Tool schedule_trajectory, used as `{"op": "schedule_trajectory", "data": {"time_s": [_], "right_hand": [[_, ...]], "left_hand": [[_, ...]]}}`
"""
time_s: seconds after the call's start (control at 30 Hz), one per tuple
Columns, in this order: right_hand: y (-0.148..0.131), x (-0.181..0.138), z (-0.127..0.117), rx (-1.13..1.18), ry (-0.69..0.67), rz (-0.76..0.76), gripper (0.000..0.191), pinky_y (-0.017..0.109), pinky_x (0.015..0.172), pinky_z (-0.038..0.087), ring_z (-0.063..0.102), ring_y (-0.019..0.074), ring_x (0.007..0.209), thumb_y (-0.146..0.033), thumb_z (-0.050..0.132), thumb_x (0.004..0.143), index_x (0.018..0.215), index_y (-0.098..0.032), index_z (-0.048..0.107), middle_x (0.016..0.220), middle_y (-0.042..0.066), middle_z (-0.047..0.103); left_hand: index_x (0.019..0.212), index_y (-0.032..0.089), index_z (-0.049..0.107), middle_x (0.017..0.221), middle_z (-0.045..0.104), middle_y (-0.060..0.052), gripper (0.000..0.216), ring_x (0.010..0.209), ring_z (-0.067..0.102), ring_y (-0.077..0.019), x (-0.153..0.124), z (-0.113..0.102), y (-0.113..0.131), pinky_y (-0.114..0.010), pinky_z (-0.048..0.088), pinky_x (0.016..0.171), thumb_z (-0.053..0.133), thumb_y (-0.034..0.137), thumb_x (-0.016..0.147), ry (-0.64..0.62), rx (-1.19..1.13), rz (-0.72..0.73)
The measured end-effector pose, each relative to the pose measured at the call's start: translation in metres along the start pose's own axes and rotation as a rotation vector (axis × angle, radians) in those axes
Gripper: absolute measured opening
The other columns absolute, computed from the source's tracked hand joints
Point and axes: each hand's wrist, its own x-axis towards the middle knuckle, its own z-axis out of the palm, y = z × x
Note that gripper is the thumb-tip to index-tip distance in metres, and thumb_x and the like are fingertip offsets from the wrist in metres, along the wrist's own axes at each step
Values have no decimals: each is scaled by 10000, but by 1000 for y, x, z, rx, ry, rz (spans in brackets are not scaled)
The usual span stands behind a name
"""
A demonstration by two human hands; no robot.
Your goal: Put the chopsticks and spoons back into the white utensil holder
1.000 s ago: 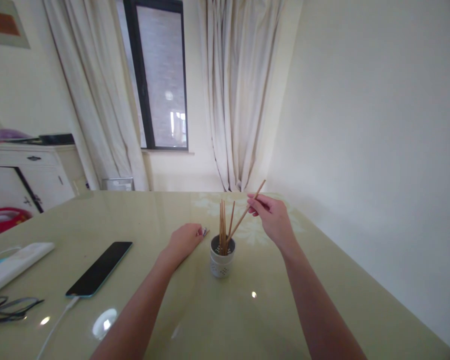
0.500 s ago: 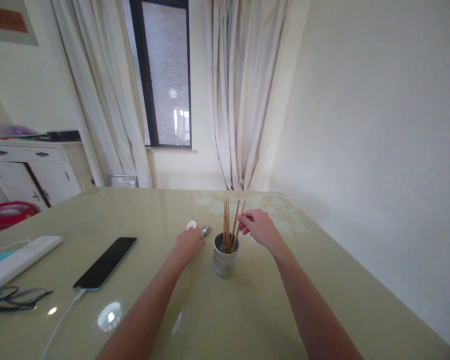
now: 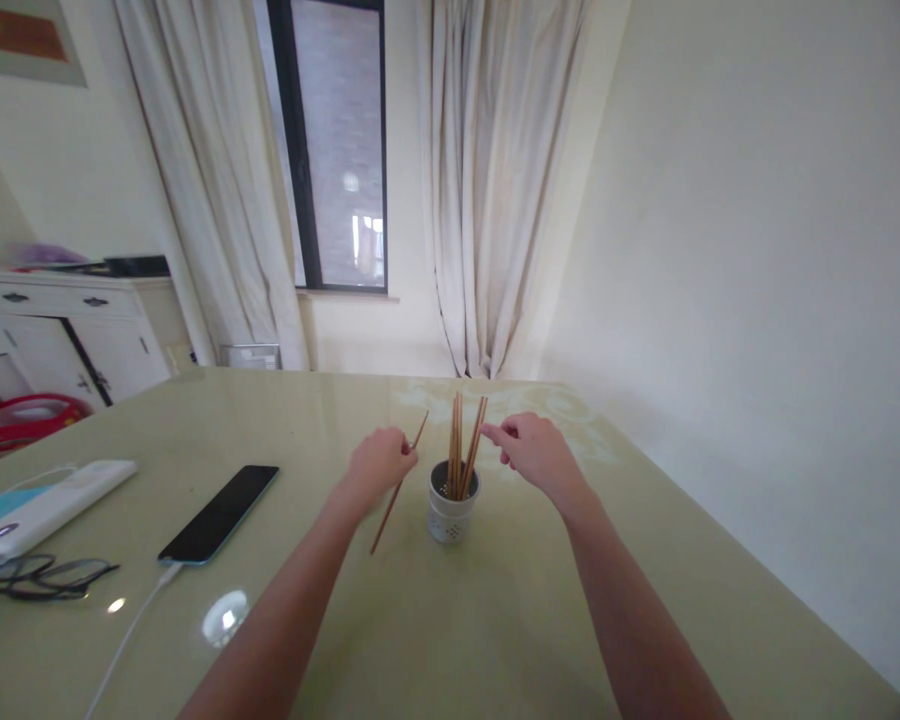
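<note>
My left hand (image 3: 379,462) is closed around a wooden chopstick (image 3: 388,518), which slants across with its lower end toward me. The chopstick's middle is covered by the fingers. To the right stands a pale holder (image 3: 450,522) with small holes in its side. Several wooden chopsticks (image 3: 455,445) rise from it, some leaning right. My right hand (image 3: 534,448) is just right of their upper parts, fingers loosely bent and apart. Its fingertips are at or very near the closest chopstick; contact cannot be made out.
On the left of the glossy table (image 3: 450,640) lie a black-screened phone (image 3: 221,513) with a white cable (image 3: 131,632), a white power strip or similar block (image 3: 64,505) and dark-framed glasses (image 3: 45,578). A wall (image 3: 757,300) runs along the right side.
A chopstick now shows in my left hand; the spoon and white round thing seen beside it before are hidden. My right fingers have eased off the chopstick they pinched, which leans against another.
</note>
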Motion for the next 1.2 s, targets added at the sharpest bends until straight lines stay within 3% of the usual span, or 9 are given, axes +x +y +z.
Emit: {"op": "schedule_trajectory", "data": {"time_s": [0.07,0.2,0.3,0.43,0.57,0.7,0.8,0.93,1.2], "right_hand": [[-5,-4,-8,63,33,-55,459,273,562,423,652,168,538,-495,616,1003,661,-205,711,600,28,717],[-17,-8,-7,424,21,-271,297,259,591,481,670,155,608,-429,611,993,864,-201,751,736,15,746],[-25,-10,1,653,-12,-364,239,251,607,514,705,168,728,-407,640,967,1044,-206,746,854,21,759],[-29,-11,2,782,2,-362,253,254,603,540,727,183,747,-438,654,962,942,-191,707,819,33,750],[-21,-10,-13,858,242,-278,307,252,577,548,731,178,692,-502,657,958,917,-197,666,820,51,765],[-5,-7,-28,708,401,-232,342,269,599,566,722,183,674,-533,664,940,913,-192,677,788,66,764],[1,-4,-28,591,291,-189,342,265,577,556,744,196,676,-523,644,936,858,-191,668,783,79,778],[-1,-2,-17,509,108,-97,239,236,553,539,775,195,691,-381,619,952,821,-190,676,775,70,793],[0,6,5,318,-51,-26,360,236,571,531,771,172,640,-319,550,1031,747,-173,718,762,66,800]], "left_hand": [[885,169,733,922,812,-123,186,879,761,-248,-3,-21,6,-324,541,783,609,299,934,80,-269,106],[938,174,734,868,808,-59,256,748,718,-172,-20,-47,27,-261,527,684,638,411,946,135,-819,411],[931,189,771,869,805,-33,219,766,707,-160,-34,-51,46,-240,519,677,690,393,917,138,-882,521],[947,197,787,897,815,-33,231,793,726,-169,-35,-49,51,-254,546,718,685,403,925,127,-921,524],[926,196,784,894,812,-43,262,777,716,-179,-12,-44,18,-273,542,719,616,392,966,175,-715,365],[956,215,799,1016,823,-73,179,952,745,-217,7,-23,-23,-299,531,833,632,278,955,60,-168,79],[953,219,801,1053,816,-112,127,1021,755,-260,10,1,-32,-325,537,862,684,260,925,-66,57,-41],[1031,192,770,1125,788,-169,154,1086,749,-303,9,25,-25,-374,558,886,654,247,947,-84,117,-72],[1134,170,717,1213,757,-193,225,1136,731,-312,8,40,-25,-393,555,911,561,253,994,-86,142,-132]]}}
